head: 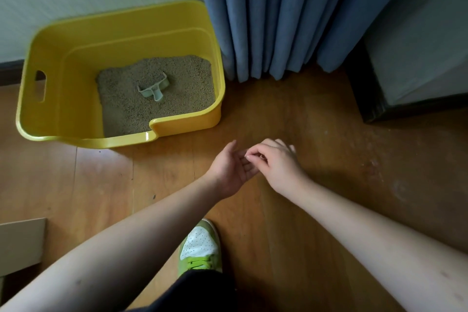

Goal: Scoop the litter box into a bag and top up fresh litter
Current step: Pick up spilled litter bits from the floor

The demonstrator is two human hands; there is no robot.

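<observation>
A yellow plastic litter box point(76, 53) stands on the wooden floor against the wall at the upper left. Beige litter point(177, 99) fills its right part. A pale green scoop point(154, 87) lies on the litter near the middle. Both hands hover over the floor, in front of the box and to its right. My left hand point(230, 172) is palm up with relaxed fingers. My right hand point(276, 162) is curled, its fingertips touching the left hand's fingers. I see nothing held in either hand. No bag is in view.
Blue curtains point(291, 15) hang to the floor right of the box. A dark-framed piece of furniture point(405, 58) stands at the right. A cardboard piece point(20, 243) lies at the lower left. My green and white shoe point(201, 248) is below the hands.
</observation>
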